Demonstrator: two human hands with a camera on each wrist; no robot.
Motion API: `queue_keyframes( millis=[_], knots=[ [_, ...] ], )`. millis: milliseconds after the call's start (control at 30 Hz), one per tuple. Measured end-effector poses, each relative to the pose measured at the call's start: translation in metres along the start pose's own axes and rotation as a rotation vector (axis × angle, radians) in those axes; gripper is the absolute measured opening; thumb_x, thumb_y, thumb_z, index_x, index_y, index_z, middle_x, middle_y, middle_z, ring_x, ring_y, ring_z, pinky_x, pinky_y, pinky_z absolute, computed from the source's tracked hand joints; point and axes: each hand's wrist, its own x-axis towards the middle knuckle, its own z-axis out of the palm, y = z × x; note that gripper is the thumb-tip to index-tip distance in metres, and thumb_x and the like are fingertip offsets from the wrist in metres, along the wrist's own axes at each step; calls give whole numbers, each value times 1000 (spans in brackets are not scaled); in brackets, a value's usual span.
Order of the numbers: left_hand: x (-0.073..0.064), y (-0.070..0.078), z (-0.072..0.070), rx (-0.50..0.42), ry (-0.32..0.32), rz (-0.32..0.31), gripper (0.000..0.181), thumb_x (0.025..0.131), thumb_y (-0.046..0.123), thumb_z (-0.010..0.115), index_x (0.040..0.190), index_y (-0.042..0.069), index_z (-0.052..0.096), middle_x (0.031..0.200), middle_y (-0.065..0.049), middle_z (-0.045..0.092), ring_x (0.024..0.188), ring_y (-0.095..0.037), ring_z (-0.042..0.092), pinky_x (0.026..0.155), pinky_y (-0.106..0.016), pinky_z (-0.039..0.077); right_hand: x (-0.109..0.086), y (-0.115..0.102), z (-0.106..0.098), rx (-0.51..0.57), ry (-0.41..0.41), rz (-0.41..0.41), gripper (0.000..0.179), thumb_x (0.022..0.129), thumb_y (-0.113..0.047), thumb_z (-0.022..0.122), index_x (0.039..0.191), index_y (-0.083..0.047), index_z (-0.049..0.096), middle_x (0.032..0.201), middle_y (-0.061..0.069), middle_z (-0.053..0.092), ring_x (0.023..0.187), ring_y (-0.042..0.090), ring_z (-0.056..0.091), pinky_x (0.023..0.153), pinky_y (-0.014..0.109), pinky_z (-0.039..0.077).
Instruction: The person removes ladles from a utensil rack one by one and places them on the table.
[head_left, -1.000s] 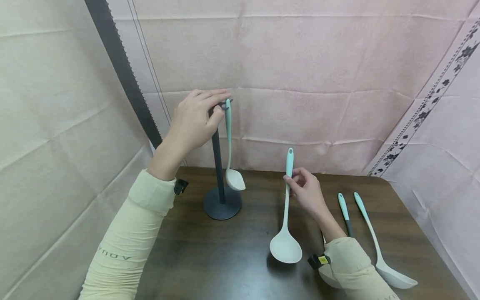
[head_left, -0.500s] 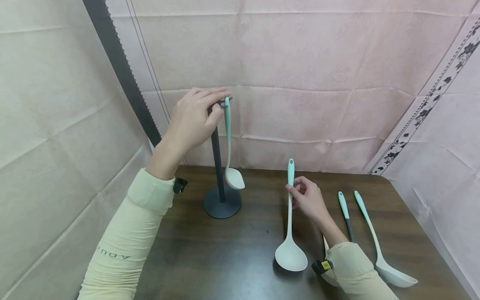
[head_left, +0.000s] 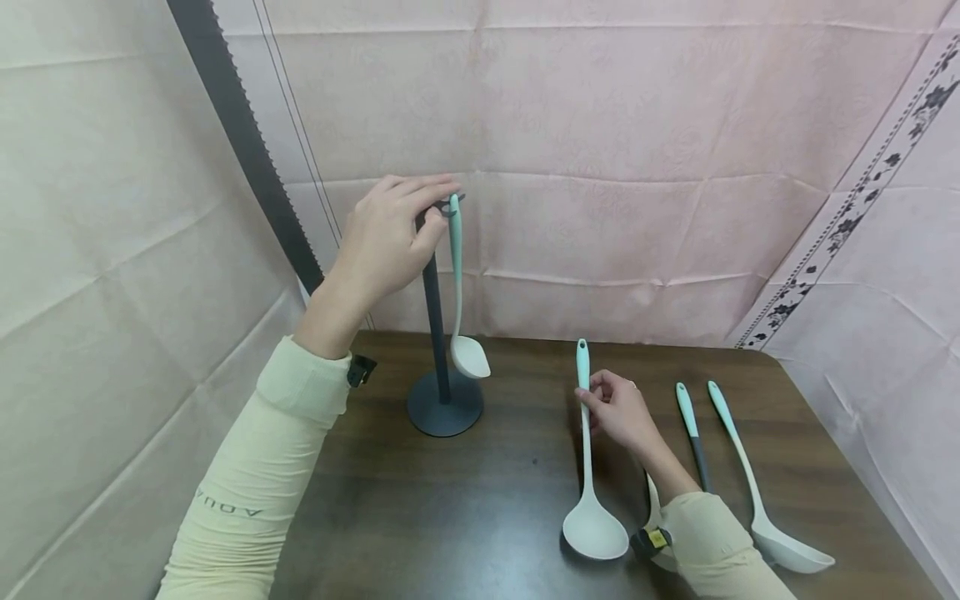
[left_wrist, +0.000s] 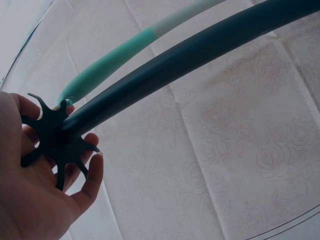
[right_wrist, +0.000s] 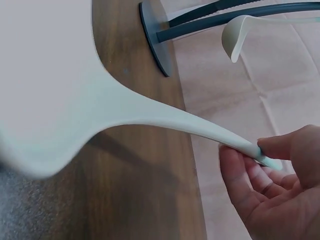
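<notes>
My left hand [head_left: 393,237] grips the hooked top of a dark utensil stand [head_left: 437,333]; the left wrist view shows its fingers curled around the ring of hooks [left_wrist: 57,135]. From one hook hangs a small white ladle [head_left: 470,358] with a mint handle, beside the pole. My right hand [head_left: 618,412] pinches another, larger white ladle [head_left: 595,529] between thumb and fingers, just below its mint handle end. This ladle is nearly upright, bowl down, low over the table. In the right wrist view its pale bowl [right_wrist: 45,75] fills the upper left.
On the right of the brown table [head_left: 420,517] lie a white ladle [head_left: 787,546] and a utensil with a mint and dark handle [head_left: 692,433]. My right sleeve partly covers the latter and a white utensil part beside it. Pale cloth [head_left: 600,167] hangs behind.
My right hand and its ladle have moved down and slightly right, toward the front of the table. The left hand, the stand and the hanging ladle stay in place.
</notes>
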Motion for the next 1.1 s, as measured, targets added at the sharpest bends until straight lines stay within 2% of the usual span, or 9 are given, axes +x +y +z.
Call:
queue_keyframes(
  millis=[133,367,633,767,933,1100],
  knots=[
    [0,0,0,-6,0,-1,48,107,27,40,147,27,66,153,13,59,138,-18,53,111,-47,45,-1,5,-1,-18,-40,45,24,105,-19,67,117,1,61,84,14,63,69,37,70,64,47,64],
    [1,-1,0,1,6,-1,48,106,27,40,146,26,67,152,11,59,137,-19,54,110,-46,45,-4,9,-1,-7,-110,89,21,105,-15,66,116,2,59,86,15,62,69,28,67,64,45,64],
    [1,0,0,0,0,-4,48,106,27,40,146,27,67,152,13,59,137,-18,54,110,-46,46,-6,11,1,-13,-155,166,15,106,-11,63,111,2,58,82,16,59,67,28,66,63,45,64],
    [1,0,1,2,4,3,48,106,26,40,146,26,67,152,11,59,136,-19,54,110,-46,46,-7,11,0,-26,-184,186,23,104,-6,61,122,5,54,83,17,59,69,29,65,63,44,64],
    [1,0,1,-1,4,1,48,106,26,40,146,26,67,152,11,60,137,-19,54,110,-47,45,-7,15,0,-51,-238,207,48,102,-1,59,145,7,41,86,17,60,72,29,64,64,44,64],
    [1,1,0,-3,-5,-12,48,107,28,40,147,28,66,152,14,58,138,-18,53,111,-47,45,-6,19,2,-68,-267,240,60,99,0,60,153,4,34,90,17,61,73,28,64,65,43,64]
  ],
)
